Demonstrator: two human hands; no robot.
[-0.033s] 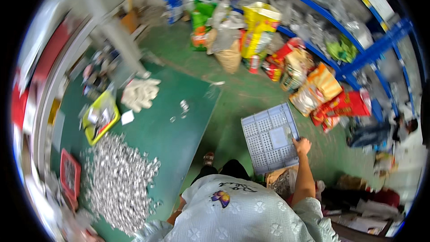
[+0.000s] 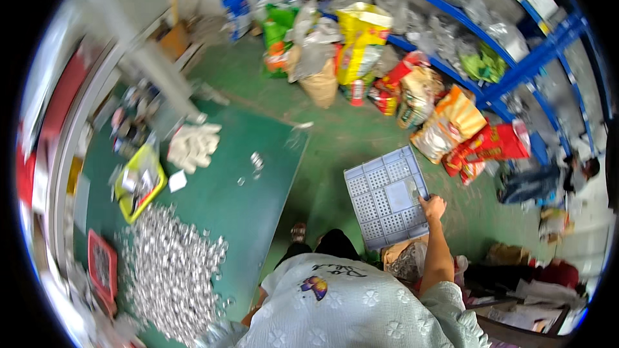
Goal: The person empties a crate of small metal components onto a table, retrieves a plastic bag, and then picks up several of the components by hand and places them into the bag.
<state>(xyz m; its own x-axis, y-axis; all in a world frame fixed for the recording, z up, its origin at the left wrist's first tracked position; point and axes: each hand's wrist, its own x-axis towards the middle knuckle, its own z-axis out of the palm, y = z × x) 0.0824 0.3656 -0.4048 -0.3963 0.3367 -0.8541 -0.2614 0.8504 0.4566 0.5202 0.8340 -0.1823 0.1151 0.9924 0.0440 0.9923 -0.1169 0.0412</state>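
Observation:
My right hand (image 2: pixel 433 207) is closed on the edge of a grey-blue perforated plastic crate (image 2: pixel 382 183), holding it out at my right side above the floor. Of my left arm only a bit of forearm (image 2: pixel 252 314) shows beside my shirt; the hand is hidden. To my left, a big heap of small shiny metal pieces (image 2: pixel 174 277) lies on the green table (image 2: pixel 258 196). A few loose metal pieces (image 2: pixel 256 161) lie apart from it, near a pair of whitish work gloves (image 2: pixel 193 147).
A yellow-green basket (image 2: pixel 137 183) and a red tray (image 2: pixel 102 264) stand on the table. Filled sacks (image 2: pixel 449 124) line the blue shelving (image 2: pixel 496 90). An open bag (image 2: pixel 406 259) of metal pieces sits below the crate. Another person (image 2: pixel 548 180) is at far right.
The scene has shifted slightly leftward in the view. The crate stays in my right hand, almost unmoved.

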